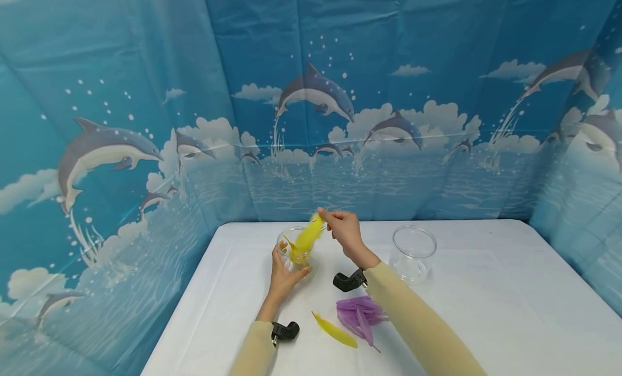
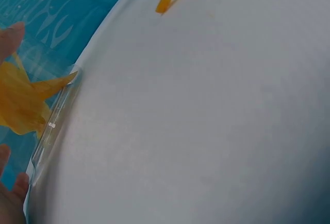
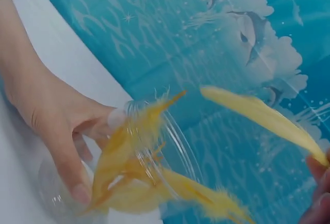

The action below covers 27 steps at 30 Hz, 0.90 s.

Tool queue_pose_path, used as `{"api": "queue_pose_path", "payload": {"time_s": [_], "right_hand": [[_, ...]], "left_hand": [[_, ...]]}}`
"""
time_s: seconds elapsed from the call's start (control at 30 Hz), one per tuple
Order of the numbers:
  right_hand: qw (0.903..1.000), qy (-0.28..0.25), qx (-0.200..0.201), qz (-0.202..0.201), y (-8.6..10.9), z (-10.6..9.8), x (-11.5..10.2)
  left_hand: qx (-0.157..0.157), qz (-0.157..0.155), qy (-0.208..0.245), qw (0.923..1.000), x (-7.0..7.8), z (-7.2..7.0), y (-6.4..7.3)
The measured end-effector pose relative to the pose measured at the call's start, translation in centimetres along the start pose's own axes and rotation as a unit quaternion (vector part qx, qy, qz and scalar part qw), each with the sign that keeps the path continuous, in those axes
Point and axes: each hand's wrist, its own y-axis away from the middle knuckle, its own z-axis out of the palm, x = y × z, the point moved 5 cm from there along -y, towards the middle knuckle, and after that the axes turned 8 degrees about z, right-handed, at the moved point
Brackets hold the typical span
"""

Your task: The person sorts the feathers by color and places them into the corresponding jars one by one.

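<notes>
My left hand (image 1: 284,280) grips a clear plastic cup (image 1: 291,264) at the back of the table, thumb on its near side. Several yellow feathers (image 3: 126,170) stand in this cup, some poking past the rim. My right hand (image 1: 346,231) pinches one more yellow feather (image 3: 263,117) by its end, up beside the cup's mouth. In the right wrist view, that feather is apart from those in the cup. The left wrist view catches the cup's edge (image 2: 51,125) and parts of the left hand at the far left.
A loose yellow feather (image 1: 335,331) lies on the white table (image 1: 495,306) near the front. Next to it is a bunch of purple feathers (image 1: 357,314), partly behind the right sleeve. Another clear cup (image 1: 413,255) stands to the right. A dolphin-print curtain (image 1: 311,170) hangs behind the table.
</notes>
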Motion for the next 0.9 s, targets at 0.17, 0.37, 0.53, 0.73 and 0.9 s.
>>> {"api": "queue_pose_path", "payload": {"time_s": [0.17, 0.37, 0.53, 0.73, 0.9], "right_hand": [[0.9985, 0.003, 0.048, -0.026, -0.1, 1.7, 0.2], [0.9876, 0.114, 0.086, -0.065, 0.2, 3.9, 0.5], [0.9722, 0.201, 0.072, -0.096, 0.7, 5.2, 0.8], [0.9572, 0.26, 0.049, -0.116, 1.2, 4.8, 1.0], [0.9574, 0.263, 0.04, -0.114, 0.8, 3.1, 0.9]], "left_hand": [[-0.001, -0.008, 0.001, 1.0, -0.1, 0.0, 0.4], [-0.007, 0.0, -0.003, 1.0, 0.0, 0.0, 0.6], [-0.011, -0.002, -0.005, 0.9999, -0.1, 0.1, 0.6], [-0.013, -0.01, -0.01, 0.9998, 0.0, 0.1, 0.6], [-0.013, -0.002, -0.014, 0.9998, 0.4, 0.1, 0.1]]}}
